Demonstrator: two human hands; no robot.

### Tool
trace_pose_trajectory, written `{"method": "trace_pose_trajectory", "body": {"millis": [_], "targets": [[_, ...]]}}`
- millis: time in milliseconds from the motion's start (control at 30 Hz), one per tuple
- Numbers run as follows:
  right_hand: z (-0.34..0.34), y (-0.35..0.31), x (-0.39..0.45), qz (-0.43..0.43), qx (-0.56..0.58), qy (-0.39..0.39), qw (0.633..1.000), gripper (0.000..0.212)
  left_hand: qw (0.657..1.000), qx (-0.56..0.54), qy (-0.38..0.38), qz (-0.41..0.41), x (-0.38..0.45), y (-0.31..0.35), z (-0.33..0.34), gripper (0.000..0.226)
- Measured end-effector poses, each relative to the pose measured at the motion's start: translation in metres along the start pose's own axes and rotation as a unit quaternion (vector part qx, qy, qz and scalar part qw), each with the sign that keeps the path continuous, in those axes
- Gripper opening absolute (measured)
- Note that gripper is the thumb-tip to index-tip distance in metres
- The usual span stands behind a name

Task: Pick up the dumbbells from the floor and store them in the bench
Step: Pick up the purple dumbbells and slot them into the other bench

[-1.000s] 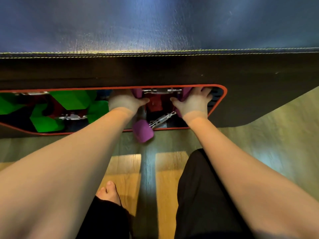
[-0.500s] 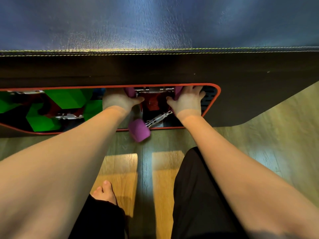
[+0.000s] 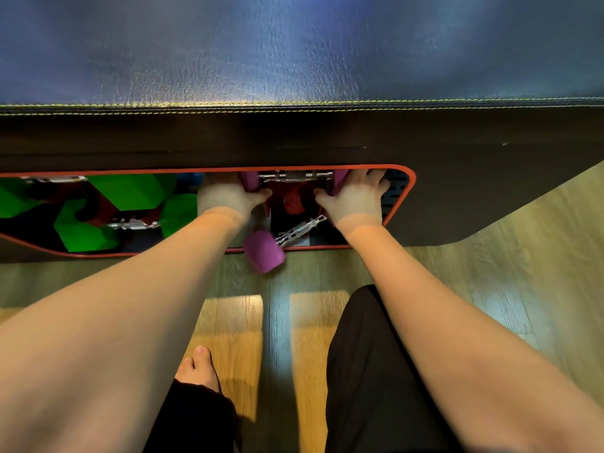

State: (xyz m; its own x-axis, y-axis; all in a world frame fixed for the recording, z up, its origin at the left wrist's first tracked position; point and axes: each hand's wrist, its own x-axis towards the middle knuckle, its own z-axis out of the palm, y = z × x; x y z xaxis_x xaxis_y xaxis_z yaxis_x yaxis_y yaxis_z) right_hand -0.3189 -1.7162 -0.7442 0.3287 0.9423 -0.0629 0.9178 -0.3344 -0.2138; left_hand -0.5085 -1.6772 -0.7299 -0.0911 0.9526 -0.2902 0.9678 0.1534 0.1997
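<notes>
A purple dumbbell with a chrome handle (image 3: 294, 175) lies level at the top of the bench's red-rimmed side opening (image 3: 410, 191). My left hand (image 3: 228, 197) grips its left purple head and my right hand (image 3: 354, 199) grips its right head. A second purple dumbbell (image 3: 264, 251) lies slanted below them, one head sticking out over the opening's lower rim onto the floor, its chrome handle (image 3: 299, 230) running up behind my right wrist. Nobody holds it. Green dumbbells (image 3: 130, 191) sit inside the opening to the left.
The bench's dark padded top (image 3: 294, 50) fills the upper view, its black side panel (image 3: 474, 191) below. Wooden floor (image 3: 523, 273) spreads at the right and below. My bare foot (image 3: 199, 367) and black-trousered legs (image 3: 369, 371) are near the bottom.
Both hands stay on the upper purple dumbbell inside the opening. The view has shifted a little; the slanted dumbbell has not moved.
</notes>
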Motion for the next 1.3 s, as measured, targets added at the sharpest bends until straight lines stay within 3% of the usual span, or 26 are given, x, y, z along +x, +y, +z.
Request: {"method": "trace_pose_trajectory", "body": {"millis": [300,633,900,1000,1067,1167,1267,1300], "targets": [[0.002,0.002,0.002,-0.011,-0.022,0.008,1.000,0.089,1.000,-0.012,0.024,-0.009,0.007,-0.003,0.005,0.089],[0.002,-0.001,0.001,-0.042,-0.035,0.008,0.999,0.082,0.999,-0.023,0.036,-0.013,0.007,-0.007,0.008,0.088],[0.000,0.006,0.001,-0.047,-0.027,-0.004,0.999,0.095,0.997,-0.041,0.064,-0.022,0.008,-0.009,0.009,0.094],[0.005,0.015,-0.003,-0.017,0.065,0.006,0.998,0.105,0.994,-0.087,0.049,-0.042,0.004,-0.013,0.017,0.085],[0.013,0.022,-0.004,0.020,0.216,0.020,0.976,0.108,0.974,-0.209,0.078,-0.046,0.001,-0.017,0.028,0.102],[0.034,0.028,-0.006,0.092,0.429,-0.003,0.899,0.127,0.913,-0.383,0.141,-0.024,-0.009,-0.020,0.051,0.138],[0.061,0.031,-0.005,0.200,0.500,-0.086,0.838,0.134,0.893,-0.425,0.133,-0.070,-0.018,-0.021,0.079,0.136],[0.069,0.033,-0.003,0.215,0.481,-0.109,0.843,0.131,0.899,-0.412,0.117,-0.097,-0.021,-0.023,0.090,0.134]]}}
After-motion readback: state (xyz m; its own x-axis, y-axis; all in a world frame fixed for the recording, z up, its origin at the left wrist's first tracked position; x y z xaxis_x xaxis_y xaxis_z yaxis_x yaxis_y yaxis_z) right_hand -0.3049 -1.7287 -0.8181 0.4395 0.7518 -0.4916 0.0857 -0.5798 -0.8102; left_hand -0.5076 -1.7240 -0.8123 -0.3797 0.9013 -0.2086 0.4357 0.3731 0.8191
